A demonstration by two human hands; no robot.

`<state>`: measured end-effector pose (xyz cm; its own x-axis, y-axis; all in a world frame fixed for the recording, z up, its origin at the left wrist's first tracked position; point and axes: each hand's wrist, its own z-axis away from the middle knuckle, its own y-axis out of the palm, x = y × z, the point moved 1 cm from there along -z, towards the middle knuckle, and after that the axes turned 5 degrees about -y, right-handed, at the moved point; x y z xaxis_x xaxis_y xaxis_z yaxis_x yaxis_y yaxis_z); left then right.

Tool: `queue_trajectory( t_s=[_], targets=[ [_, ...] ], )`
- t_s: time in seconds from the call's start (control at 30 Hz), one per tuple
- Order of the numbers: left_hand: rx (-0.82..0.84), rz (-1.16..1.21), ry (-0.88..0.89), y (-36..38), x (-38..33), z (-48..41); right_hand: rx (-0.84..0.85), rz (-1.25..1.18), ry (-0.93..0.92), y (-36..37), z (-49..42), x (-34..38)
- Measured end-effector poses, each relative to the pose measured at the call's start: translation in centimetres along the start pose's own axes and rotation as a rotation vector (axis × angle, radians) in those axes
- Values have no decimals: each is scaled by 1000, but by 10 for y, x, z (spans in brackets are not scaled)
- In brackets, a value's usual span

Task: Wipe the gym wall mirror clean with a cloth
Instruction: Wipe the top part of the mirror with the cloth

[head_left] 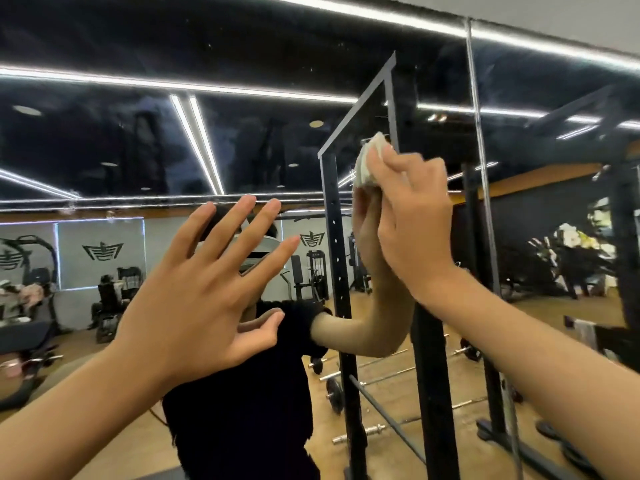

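at far left the mirror [104, 150] reflects a gym wall with dark logos and some machines, under a black ceiling crossed by light strips [138, 81]. the left hand [204, 289] is raised in front of the glass, low and left of centre. its fingers are straight and spread wide, thumb out, and it holds nothing. whether its fingertips touch the glass cannot be told. behind it shows the reflection of the person in a black top [249, 403]. right of that stands the reflected black upright of a rack [334, 244] with a row of holes, and barbells [360, 434] lie on the wooden floor in the reflection. above and right of centre, the cloth [367, 164], pale and bunched, sits against the mirror beside the rack's top corner. the right hand [412, 220] covers its lower part, fingers bent over it and pressing it to the glass, meeting its own reflection. further right a vertical seam [479, 133] splits the mirror panels.
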<state>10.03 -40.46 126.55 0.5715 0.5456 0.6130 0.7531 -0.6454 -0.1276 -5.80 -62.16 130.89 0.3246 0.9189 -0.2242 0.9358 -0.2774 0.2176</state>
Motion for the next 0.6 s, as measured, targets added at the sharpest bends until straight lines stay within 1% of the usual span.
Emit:
queue_trajectory(
  t_s=[0.07,0.13,0.17,0.23,0.27,0.3,0.33,0.4,0.43,0.53,0.6],
  targets=[
    [0,0,-6,0,0,0,111,-14,-98,-16,56,19],
    [1,3,-4,-1,-2,0,181,-64,-231,-28,97,33],
    [1,7,-2,-1,-2,0,198,-87,-318,-33,104,33],
    [-3,11,-5,-1,-1,0,234,-55,-490,-33,81,14],
    [0,11,-5,0,-2,1,234,-20,-492,-30,59,5],
    [1,11,-5,0,-2,1,199,32,-420,-24,30,-7],
    [0,11,-7,0,-2,1,147,90,-307,-17,-1,-17],
    [1,1,-3,0,-1,0,88,122,-111,-4,-58,-30],
    [6,-2,-2,1,-2,0,82,113,-70,1,-78,-33],
    [11,-10,-8,1,-1,1,75,104,0,7,-86,-27],
    [8,-18,-8,2,-1,1,53,84,-41,5,-56,-10]
  ],
)
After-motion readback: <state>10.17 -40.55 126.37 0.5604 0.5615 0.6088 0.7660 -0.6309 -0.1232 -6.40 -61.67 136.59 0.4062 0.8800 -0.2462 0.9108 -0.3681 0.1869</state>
